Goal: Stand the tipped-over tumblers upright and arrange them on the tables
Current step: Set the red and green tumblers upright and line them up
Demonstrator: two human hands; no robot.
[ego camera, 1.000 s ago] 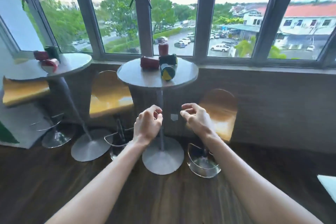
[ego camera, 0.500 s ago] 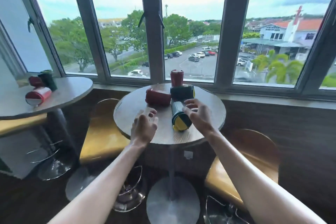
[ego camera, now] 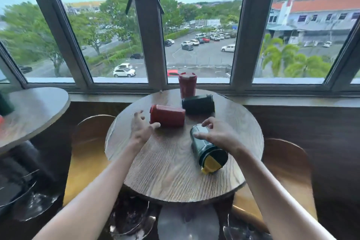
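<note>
On the round wooden table (ego camera: 169, 173) a red tumbler (ego camera: 169, 116) lies on its side. My left hand (ego camera: 141, 129) is open just left of it, thumb touching its near end. A dark green tumbler with a yellow lid (ego camera: 207, 152) lies tipped, lid toward me; my right hand (ego camera: 216, 133) hovers over its base end, fingers spread, not closed on it. Another dark green tumbler (ego camera: 198, 104) lies on its side behind. A red tumbler (ego camera: 187, 84) stands upright at the far edge by the window.
A second round table (ego camera: 37, 111) stands at the left, with a dark green tumbler (ego camera: 5, 104) cut off at the frame edge. Yellow bar stools (ego camera: 87, 154) (ego camera: 286, 171) flank the near table. The window sill (ego camera: 272, 99) runs right behind it.
The view has closed in on the table. Both hands have reached forward and opened: the left to the red tumbler's end, the right over the yellow-lidded tumbler.
</note>
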